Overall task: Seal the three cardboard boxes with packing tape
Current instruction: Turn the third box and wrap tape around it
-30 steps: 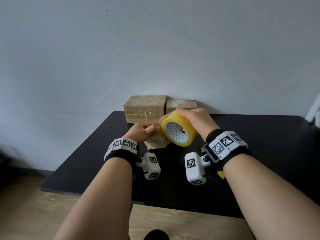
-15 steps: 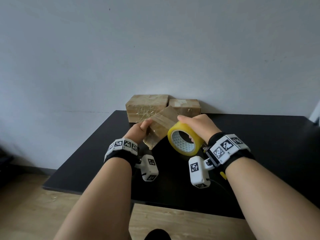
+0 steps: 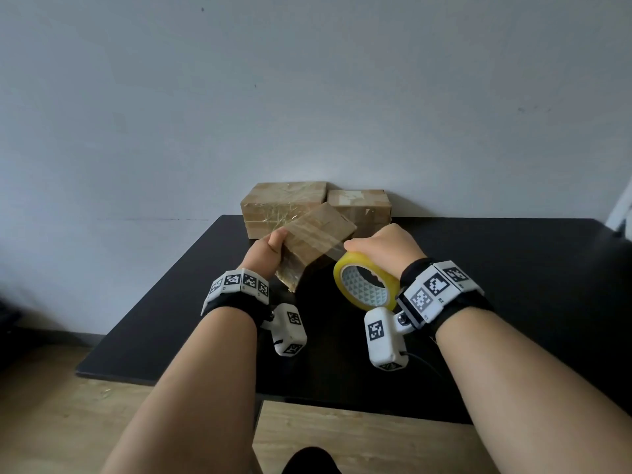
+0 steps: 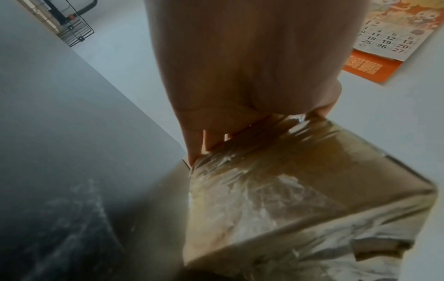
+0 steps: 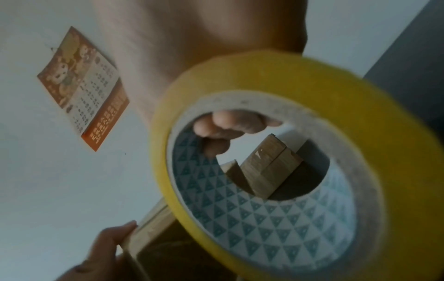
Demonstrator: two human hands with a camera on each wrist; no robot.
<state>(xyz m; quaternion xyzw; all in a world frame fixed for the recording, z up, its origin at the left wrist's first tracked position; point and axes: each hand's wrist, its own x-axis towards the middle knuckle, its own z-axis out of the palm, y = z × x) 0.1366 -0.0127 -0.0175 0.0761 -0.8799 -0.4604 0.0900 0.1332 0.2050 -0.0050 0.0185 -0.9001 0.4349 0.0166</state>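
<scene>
left hand (image 3: 270,249) gripping the tilted small box (image 3: 313,244), held above the tabletop (image 3: 513,268), raised higher than half a second ago. right hand (image 3: 386,244) curled over the yellow tape roll (image 3: 366,285), pulled nearer and lower than before, clear tape strip (image 3: 328,246) stretched from roll to box. seen only from the right wrist: fingers (image 5: 230,123) hooked inside the core, wall calendar (image 5: 84,85). against the wall, two more boxes: larger (image 3: 280,203), smaller (image 3: 362,205).
</scene>
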